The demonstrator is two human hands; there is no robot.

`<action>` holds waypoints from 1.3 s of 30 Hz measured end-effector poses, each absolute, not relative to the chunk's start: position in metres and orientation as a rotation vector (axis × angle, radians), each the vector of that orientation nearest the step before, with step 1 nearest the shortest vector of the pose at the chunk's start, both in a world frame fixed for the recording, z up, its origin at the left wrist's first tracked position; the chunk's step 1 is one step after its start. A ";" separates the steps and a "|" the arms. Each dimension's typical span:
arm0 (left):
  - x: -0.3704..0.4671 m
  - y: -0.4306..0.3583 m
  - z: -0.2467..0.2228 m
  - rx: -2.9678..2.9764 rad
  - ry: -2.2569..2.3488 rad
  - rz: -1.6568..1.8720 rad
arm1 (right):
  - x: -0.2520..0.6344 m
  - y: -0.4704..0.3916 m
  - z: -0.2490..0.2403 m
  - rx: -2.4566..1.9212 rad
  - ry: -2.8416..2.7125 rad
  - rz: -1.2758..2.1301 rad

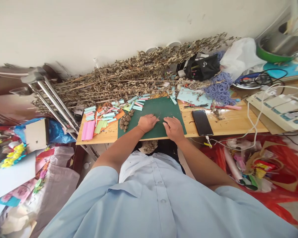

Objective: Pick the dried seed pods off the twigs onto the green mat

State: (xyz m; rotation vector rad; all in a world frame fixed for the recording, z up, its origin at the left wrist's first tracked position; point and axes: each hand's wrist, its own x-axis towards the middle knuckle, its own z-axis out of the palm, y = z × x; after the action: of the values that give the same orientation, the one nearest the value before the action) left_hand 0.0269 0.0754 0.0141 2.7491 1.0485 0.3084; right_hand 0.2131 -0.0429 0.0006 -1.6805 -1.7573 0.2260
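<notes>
Both hands are over a dark green mat (161, 109) on the wooden table. My left hand (148, 123) has its fingers bent together, with a small bit of dry plant matter at the fingertips, too small to name. Across a narrow gap, my right hand (173, 128) rests on the mat with its fingers curled and close together; whether anything is under them is hidden. Brown crumbly clumps (125, 121) lie on the mat's left edge. Rolled blue and pink paper pieces (138, 105) lie at its upper left.
Dried leafy stalks (119, 77) lie along the wall. A black phone (202, 123) with a cable sits right of the mat. Purple cord (220, 89), a black pouch (205, 67) and a power strip (279, 107) are farther right. A metal stand (57, 102) rises at left.
</notes>
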 end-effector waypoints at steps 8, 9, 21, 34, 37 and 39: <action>0.030 0.073 0.015 2.680 1.123 0.327 | 0.214 -0.043 0.000 -1.699 -1.778 0.215; 0.030 0.073 0.016 2.688 1.130 0.313 | 0.214 -0.043 -0.001 -1.692 -1.776 0.212; 0.030 0.072 0.014 2.784 1.199 0.209 | 0.214 -0.040 -0.003 -1.573 -1.709 0.130; 0.017 0.084 0.033 2.277 1.215 0.631 | 0.215 -0.038 -0.005 -1.574 -1.720 0.097; 0.014 0.089 0.041 2.094 1.338 0.693 | 0.215 -0.038 -0.007 -1.572 -1.719 0.081; 0.014 0.093 0.044 2.007 1.402 0.707 | 0.216 -0.037 -0.009 -1.573 -1.722 0.073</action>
State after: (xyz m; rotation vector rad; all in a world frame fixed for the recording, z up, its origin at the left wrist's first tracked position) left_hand 0.0145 0.0931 0.0441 2.0069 1.4023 0.7065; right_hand 0.2156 -0.0373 -0.0086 -1.5731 -1.7216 0.0728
